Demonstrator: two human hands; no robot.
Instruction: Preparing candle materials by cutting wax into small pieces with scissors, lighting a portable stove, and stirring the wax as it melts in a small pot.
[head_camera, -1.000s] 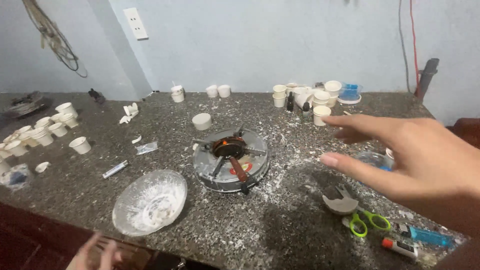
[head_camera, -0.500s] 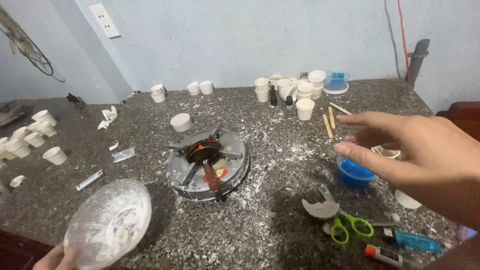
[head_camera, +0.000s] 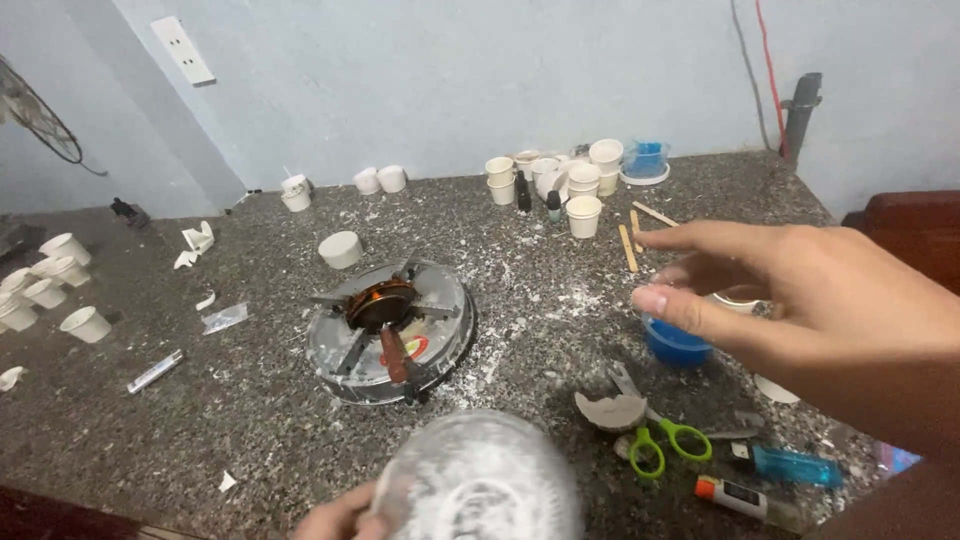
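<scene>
Left hand (head_camera: 335, 520) low at seven o'clock, fingers clamped on the rim of the glass bowl (head_camera: 478, 482), which is lifted off the speckled worktop (head_camera: 250, 400) and blurred, white residue showing inside. To do this carry well, my judgement is: keep the bowl level and low, and steer it wide of the round burner (head_camera: 390, 328) at centre, since the rim grip is thin (and the glass looks powdery, so possibly slick). Over to the right: the right hand (head_camera: 800, 290) hovers at three o'clock, fingers spread and holding nothing, just above the blue-filled cup (head_camera: 675, 342). Below it lie green-handled scissors (head_camera: 662, 444) and a blue lighter (head_camera: 795, 466). White paper cups (head_camera: 585, 215) cluster at one o'clock.

Against half a second ago: the bowl has swung from the far lower left to bottom centre, and the right hand has scarcely shifted over the blue cup.
</scene>
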